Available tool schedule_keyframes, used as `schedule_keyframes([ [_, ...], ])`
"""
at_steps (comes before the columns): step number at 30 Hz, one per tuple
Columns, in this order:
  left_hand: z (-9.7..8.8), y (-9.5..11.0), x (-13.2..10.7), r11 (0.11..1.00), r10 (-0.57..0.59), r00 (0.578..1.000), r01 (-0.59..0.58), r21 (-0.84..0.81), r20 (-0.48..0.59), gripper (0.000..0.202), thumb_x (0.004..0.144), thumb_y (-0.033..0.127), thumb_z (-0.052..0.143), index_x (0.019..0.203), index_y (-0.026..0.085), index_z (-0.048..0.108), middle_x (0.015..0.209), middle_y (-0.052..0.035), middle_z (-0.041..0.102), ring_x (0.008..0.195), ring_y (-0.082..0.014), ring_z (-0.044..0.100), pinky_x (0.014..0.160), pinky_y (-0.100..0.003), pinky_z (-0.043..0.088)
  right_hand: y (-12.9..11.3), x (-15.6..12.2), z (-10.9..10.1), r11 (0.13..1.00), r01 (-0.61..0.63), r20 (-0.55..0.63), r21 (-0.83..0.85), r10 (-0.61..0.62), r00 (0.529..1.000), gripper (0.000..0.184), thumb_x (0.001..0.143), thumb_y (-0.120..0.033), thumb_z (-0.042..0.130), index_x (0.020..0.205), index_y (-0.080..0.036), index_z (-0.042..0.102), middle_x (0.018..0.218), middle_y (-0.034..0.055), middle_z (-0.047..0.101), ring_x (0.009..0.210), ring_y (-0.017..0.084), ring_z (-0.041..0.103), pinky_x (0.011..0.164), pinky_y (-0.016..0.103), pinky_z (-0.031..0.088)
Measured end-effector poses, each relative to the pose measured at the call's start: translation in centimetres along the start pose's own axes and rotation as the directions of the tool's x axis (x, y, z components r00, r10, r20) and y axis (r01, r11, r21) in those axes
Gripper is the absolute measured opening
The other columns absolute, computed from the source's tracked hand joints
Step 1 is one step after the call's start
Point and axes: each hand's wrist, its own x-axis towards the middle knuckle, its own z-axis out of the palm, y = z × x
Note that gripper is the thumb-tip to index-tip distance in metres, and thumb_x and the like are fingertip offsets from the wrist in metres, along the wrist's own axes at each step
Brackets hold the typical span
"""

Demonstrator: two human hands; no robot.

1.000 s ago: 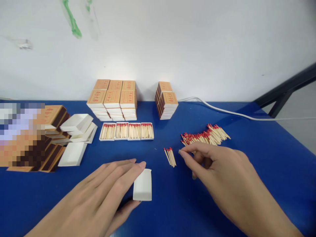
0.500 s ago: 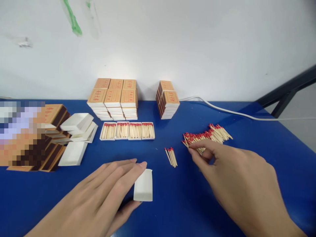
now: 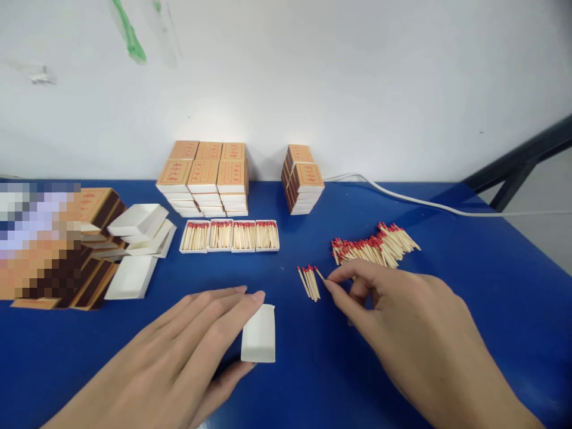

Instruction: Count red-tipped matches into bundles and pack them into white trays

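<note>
My left hand lies over a small white matchbox tray on the blue table, fingers stretched along its left side and thumb under its near end, holding it. My right hand pinches a single match between thumb and forefinger, right beside a small bundle of red-tipped matches. A larger heap of loose matches lies just beyond the right hand.
A row of filled trays sits mid-table, with stacked orange matchboxes and a smaller stack against the wall. Empty white trays and brown sleeves lie at left. A white cable runs along the back right.
The right hand reached out to the large heap, then came back left with one match pinched, now beside the small bundle. The left hand and tray stayed still.
</note>
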Motion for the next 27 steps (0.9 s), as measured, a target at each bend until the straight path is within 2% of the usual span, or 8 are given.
schedule_keyframes([
  [6, 0.2, 0.0, -0.3, 1.000, -0.004, 1.000, 0.003, 0.008, 0.029, 0.046, 0.133, 0.045, 0.045, 0.167, 0.021, 0.064, 0.155, 0.0029, 0.084, 0.133, -0.0173, 0.085, 0.117, -0.038, 0.060, -0.6, 0.2, -0.6, 0.986, -0.028, 0.107, 0.166, 0.010, 0.994, 0.024, 0.102, -0.044, 0.071, 0.085, -0.039, 0.087, 0.067, -0.0048, 0.079, 0.055, 0.024, 0.074, 0.055, 0.035, 0.037],
  [9, 0.0, 0.0, -0.1, 1.000, 0.006, 1.000, -0.006, 0.019, 0.008, 0.045, 0.133, 0.045, 0.045, 0.163, 0.020, 0.066, 0.150, 0.0027, 0.086, 0.129, -0.0174, 0.087, 0.113, -0.038, 0.062, -0.7, 0.1, -0.5, 0.980, -0.040, 0.041, 0.195, 0.032, 0.999, 0.034, 0.107, -0.051, 0.067, 0.084, -0.037, 0.086, 0.066, -0.0031, 0.079, 0.054, 0.024, 0.073, 0.055, 0.035, 0.038],
  [12, -0.1, 0.0, -0.1, 0.999, 0.021, 1.000, -0.021, 0.026, -0.003, 0.044, 0.132, 0.045, 0.045, 0.160, 0.019, 0.067, 0.147, 0.0025, 0.088, 0.125, -0.0181, 0.088, 0.108, -0.039, 0.065, -0.5, 0.0, -0.3, 0.996, -0.058, -0.108, 0.065, 0.065, 0.992, 0.036, 0.109, -0.054, 0.064, 0.090, -0.037, 0.088, 0.068, -0.0004, 0.081, 0.055, 0.028, 0.073, 0.056, 0.036, 0.036],
  [15, -0.1, 0.0, -0.2, 1.000, 0.022, 1.000, -0.022, 0.022, -0.001, 0.044, 0.132, 0.045, 0.046, 0.161, 0.019, 0.067, 0.149, 0.0023, 0.087, 0.126, -0.0186, 0.088, 0.109, -0.038, 0.065, -0.1, 0.1, -0.1, 0.993, -0.074, -0.191, -0.092, 0.055, 0.980, 0.033, 0.108, -0.049, 0.063, 0.094, -0.037, 0.090, 0.069, 0.0019, 0.082, 0.052, 0.029, 0.069, 0.056, 0.035, 0.029],
  [21, 0.1, -0.1, 0.0, 1.000, 0.007, 1.000, -0.007, -0.003, 0.006, 0.045, 0.131, 0.045, 0.050, 0.164, 0.020, 0.067, 0.151, 0.0010, 0.086, 0.129, -0.0187, 0.087, 0.111, -0.036, 0.066, 0.2, 0.3, 0.4, 0.981, -0.027, -0.168, -0.192, -0.005, 0.986, 0.026, 0.103, -0.043, 0.071, 0.084, -0.032, 0.084, 0.062, 0.0038, 0.075, 0.046, 0.021, 0.056, 0.054, 0.032, 0.022],
  [27, 0.3, -0.1, -0.6, 0.999, 0.023, 0.999, -0.024, 0.021, 0.025, 0.048, 0.132, 0.044, 0.048, 0.170, 0.020, 0.062, 0.157, 0.0028, 0.083, 0.133, -0.0195, 0.085, 0.117, -0.039, 0.060, -0.3, 0.7, 0.6, 0.975, -0.080, -0.170, -0.206, 0.045, 0.984, 0.027, 0.104, -0.040, 0.070, 0.081, -0.032, 0.083, 0.061, 0.0025, 0.074, 0.046, 0.022, 0.054, 0.055, 0.031, 0.022],
])
